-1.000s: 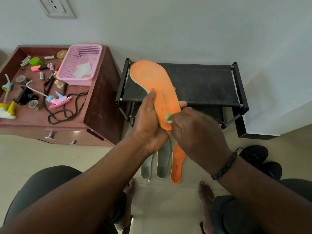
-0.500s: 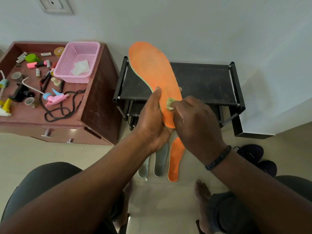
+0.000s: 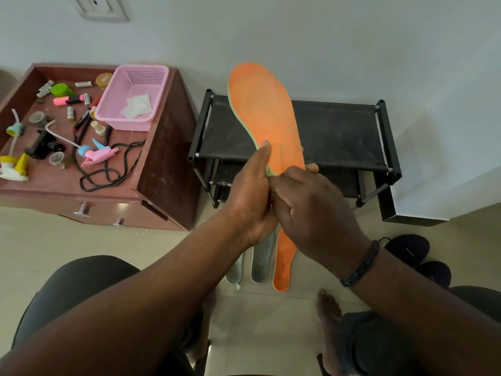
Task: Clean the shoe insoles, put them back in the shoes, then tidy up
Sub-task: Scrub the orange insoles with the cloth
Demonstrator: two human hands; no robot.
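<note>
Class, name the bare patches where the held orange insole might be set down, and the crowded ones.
Free: the black rack's top shelf, right of the held orange insole; floor tiles before the drawer fronts. Crowded: the cabinet top; floor under the hands, where three insoles lie.

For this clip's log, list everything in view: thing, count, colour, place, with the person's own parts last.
held insole: 1, orange, raised before the rack
floor insoles: 3, one orange, two grey-green, on the floor below the hands
wipe: 1, pale green, mostly hidden between the hands
shoes: 2, black, floor at right
shoe rack: 1, black, against the wall
cabinet: 1, brown, left
basket: 1, pink, on the cabinet
spray head: 1, pink and blue, on the cabinet
cord: 1, black, on the cabinet
left hand: grips the held insole
right hand: pinches the wipe against it; black wristband
</note>
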